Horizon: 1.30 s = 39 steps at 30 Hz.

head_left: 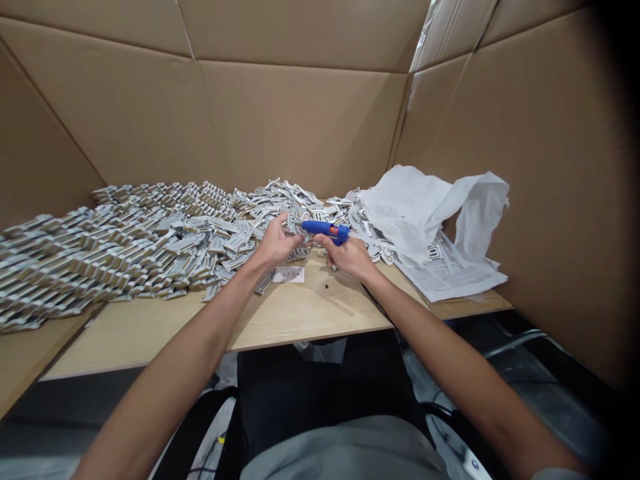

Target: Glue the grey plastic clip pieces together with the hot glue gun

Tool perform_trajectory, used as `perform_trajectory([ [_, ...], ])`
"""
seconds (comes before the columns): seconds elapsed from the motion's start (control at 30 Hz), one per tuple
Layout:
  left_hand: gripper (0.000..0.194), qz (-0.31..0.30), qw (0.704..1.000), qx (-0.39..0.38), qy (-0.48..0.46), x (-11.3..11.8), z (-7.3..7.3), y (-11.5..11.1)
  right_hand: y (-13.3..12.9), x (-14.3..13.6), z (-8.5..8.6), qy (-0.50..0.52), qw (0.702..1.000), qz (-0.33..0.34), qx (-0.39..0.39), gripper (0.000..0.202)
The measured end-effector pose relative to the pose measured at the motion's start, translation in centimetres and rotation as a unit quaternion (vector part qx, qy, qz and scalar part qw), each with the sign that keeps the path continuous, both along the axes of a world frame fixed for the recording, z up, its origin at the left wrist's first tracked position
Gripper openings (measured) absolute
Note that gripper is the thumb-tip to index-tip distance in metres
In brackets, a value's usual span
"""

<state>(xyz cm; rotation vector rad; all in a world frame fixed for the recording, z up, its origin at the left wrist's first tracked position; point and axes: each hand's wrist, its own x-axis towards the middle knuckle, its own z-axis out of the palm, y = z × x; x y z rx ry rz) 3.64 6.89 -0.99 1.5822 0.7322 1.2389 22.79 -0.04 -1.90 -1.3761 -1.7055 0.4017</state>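
Observation:
My right hand (350,255) is closed round a blue hot glue gun (325,230), its nozzle pointing left and a clear glue stick showing at its back end. At the nozzle tip is my left hand (277,241), thumb and fingers curled toward each other. Whatever lies between those fingers blends into the pile behind and I cannot make it out. Just below my left hand, a small white strip (289,274) with faint marks lies on the wooden board. Beyond both hands spreads a heap of small grey-and-white flat pieces (230,240).
Stacked rows of the same pieces (75,260) fill the left side. Crumpled white paper (410,200) and printed sheets (445,273) lie at the right. Cardboard walls (300,127) enclose the wooden table (320,313). A dark cord (375,303) runs under my right forearm.

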Motion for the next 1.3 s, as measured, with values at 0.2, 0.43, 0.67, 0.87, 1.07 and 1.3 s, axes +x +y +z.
perform_trajectory([
  [0.2, 0.040, -0.014, 1.000, 0.020, 0.004, 0.0, 0.3, -0.3, -0.1, -0.1, 0.2, 0.003, 1.000, 0.010, 0.007, 0.059],
  [0.43, 0.039, 0.016, 1.000, 0.022, 0.013, 0.4, 0.3, -0.4, -0.5, -0.4, 0.3, -0.001, 1.000, 0.009, 0.007, 0.056],
  [0.67, 0.038, 0.054, 0.998, 0.023, 0.020, 0.6, -0.2, -0.2, -0.8, -1.5, -0.1, -0.004, 0.997, 0.034, 0.075, 0.044],
  [0.87, 0.039, 0.066, 0.997, 0.014, 0.046, 0.5, 0.1, -0.2, -0.2, -1.5, -0.9, -0.035, 0.985, 0.041, 0.164, 0.044],
  [1.07, 0.035, 0.023, 0.999, -0.029, -0.013, 1.1, 0.4, -0.6, -0.8, -1.1, 0.3, 0.085, 0.985, -0.038, 0.147, 0.044],
  [1.3, 0.024, 0.157, 0.987, -0.028, 0.025, -0.6, 1.1, 0.2, -0.9, -0.3, 1.2, 0.092, 0.988, -0.098, 0.073, 0.048],
])
